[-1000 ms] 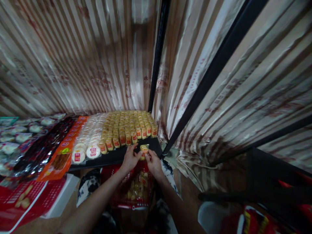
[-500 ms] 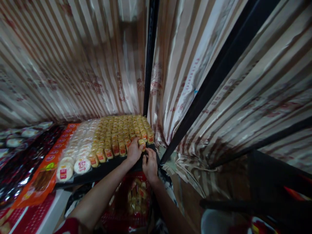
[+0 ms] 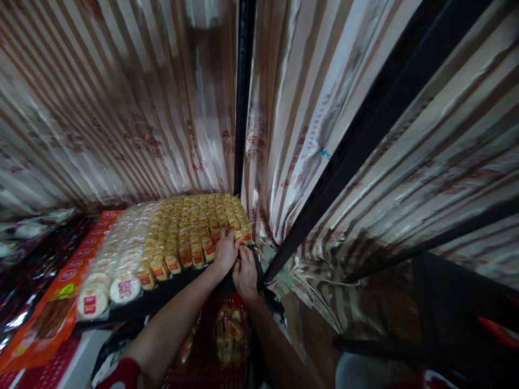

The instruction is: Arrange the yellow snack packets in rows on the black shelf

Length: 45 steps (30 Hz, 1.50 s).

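The small yellow packet (image 3: 238, 236) has moved forward to the front of the packet rows (image 3: 194, 216), near their right end. The left hand (image 3: 225, 252) and right hand (image 3: 245, 270) bunch narrowly by it; I cannot tell whether either grips. White crackers (image 3: 125, 287) lie left on the shelf (image 3: 170, 287).

Yellow packets (image 3: 198, 213) bear red labels (image 3: 209, 251); the curtain (image 3: 121, 97) is striped beige and brown, the pole (image 3: 367, 129) black.
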Motion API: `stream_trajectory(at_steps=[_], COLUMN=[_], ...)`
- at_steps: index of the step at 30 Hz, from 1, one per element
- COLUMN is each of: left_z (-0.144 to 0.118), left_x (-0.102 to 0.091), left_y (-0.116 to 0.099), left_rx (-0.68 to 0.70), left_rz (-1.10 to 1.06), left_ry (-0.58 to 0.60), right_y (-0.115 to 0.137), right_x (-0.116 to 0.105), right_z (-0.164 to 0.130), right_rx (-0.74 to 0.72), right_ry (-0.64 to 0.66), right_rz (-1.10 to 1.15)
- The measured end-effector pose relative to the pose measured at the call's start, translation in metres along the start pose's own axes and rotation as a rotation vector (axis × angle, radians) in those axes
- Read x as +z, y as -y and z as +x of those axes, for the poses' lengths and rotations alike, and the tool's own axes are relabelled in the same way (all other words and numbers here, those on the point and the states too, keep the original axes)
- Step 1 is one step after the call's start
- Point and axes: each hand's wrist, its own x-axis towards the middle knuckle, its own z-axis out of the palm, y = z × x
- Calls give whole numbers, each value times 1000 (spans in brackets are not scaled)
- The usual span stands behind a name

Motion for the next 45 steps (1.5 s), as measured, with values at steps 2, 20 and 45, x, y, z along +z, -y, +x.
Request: stream_trajectory(at_steps=[2,20,45], left_z=[1,-32,-38], left_x=[2,18,30], left_y=[1,22,39], left_rx=[16,143,123], left_rz=[-6,-186,-260], left_ry=[-15,-22,89], right_y=[-1,-4,-11], right_x=[0,6,13], right_z=[1,-2,-6], right_rx=[-11,-61,-57], right_ry=[-8,52,33], right_rz=[-4,-164,-182])
